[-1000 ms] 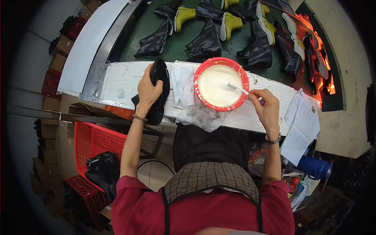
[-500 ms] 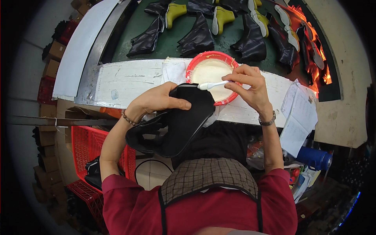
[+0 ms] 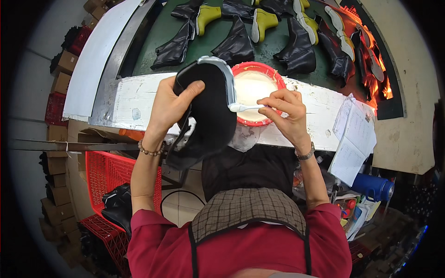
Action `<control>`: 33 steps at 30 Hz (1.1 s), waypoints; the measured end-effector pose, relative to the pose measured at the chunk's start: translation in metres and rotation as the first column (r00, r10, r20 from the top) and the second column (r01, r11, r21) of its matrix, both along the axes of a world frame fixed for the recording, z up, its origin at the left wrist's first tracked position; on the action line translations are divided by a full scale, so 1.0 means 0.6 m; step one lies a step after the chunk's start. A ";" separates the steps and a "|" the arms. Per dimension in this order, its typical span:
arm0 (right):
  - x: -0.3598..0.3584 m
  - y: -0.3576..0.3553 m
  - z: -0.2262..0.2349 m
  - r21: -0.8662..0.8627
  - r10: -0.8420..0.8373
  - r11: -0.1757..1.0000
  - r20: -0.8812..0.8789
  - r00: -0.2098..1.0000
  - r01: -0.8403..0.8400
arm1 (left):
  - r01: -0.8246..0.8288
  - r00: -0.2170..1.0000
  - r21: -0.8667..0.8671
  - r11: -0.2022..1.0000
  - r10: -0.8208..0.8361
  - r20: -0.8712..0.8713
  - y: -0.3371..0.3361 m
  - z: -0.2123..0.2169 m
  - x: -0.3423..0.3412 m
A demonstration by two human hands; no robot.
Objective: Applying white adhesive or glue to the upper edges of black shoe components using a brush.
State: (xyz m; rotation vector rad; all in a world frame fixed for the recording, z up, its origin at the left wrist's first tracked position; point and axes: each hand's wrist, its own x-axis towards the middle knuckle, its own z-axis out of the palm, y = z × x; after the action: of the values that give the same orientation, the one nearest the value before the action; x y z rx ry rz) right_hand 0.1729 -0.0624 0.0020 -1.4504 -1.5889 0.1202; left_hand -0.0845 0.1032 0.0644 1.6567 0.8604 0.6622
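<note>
My left hand [image 3: 168, 104] grips a black boot upper [image 3: 214, 118] by its left edge, thumb on top and fingers underneath. A wet white band of paste [image 3: 222, 69] runs along the upper's top and right edge. Between thumb and fingers, my right hand [image 3: 287, 111] pinches a slim white brush [image 3: 252, 107], its coated head touching the lower end of that band. Behind the brush stands a red bowl [image 3: 282, 82] of cream-coloured paste [image 3: 252, 85], partly covered by the upper and the brush.
On the green conveyor belt [image 3: 199, 51] lie several black boot uppers [image 3: 235, 42] and yellow-green shoe forms [image 3: 264, 24]. A heater glows orange [image 3: 371, 88] at the far right. Papers [image 3: 350, 139] hang over the white ledge [image 3: 139, 97]. A red crate [image 3: 106, 171] is at left, a blue flask [image 3: 373, 187] at right.
The upper has been turned and raised, my left hand moving up and left with it. The brush has shifted slightly left and down, and a white band now shows along the edge.
</note>
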 end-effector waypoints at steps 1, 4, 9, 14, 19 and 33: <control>0.003 0.001 -0.002 -0.003 -0.005 1.000 0.002 1.000 0.005 | -0.041 0.999 0.093 0.995 0.042 -0.008 0.007 -0.002 0.003; 0.022 0.002 -0.007 -0.150 -0.166 0.979 -0.183 0.969 0.140 | -0.162 0.926 0.517 0.840 0.311 -0.214 0.038 -0.009 0.014; 0.058 -0.012 -0.021 -0.299 -0.240 0.888 0.346 0.907 0.349 | -0.214 0.896 0.618 0.756 0.404 -0.183 0.108 -0.139 0.012; 0.056 -0.011 -0.024 -0.278 -0.258 0.892 0.334 0.907 0.356 | 0.071 0.812 0.400 0.914 0.180 -0.556 0.054 -0.167 -0.057; 0.053 -0.025 0.005 -0.380 -0.277 0.865 0.180 0.944 0.327 | 0.331 0.718 0.331 0.884 -0.008 -0.696 0.023 -0.179 -0.147; 0.038 -0.038 -0.020 -0.303 -0.422 0.853 0.078 0.903 0.424 | -0.077 0.956 0.595 0.800 0.228 -0.184 -0.034 -0.175 -0.095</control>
State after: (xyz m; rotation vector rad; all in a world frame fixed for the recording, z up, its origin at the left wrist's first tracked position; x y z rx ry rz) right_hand 0.1956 -0.0851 -0.0102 -2.0237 -1.2552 0.1117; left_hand -0.1415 0.0827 -0.0405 2.2802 1.0452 0.9106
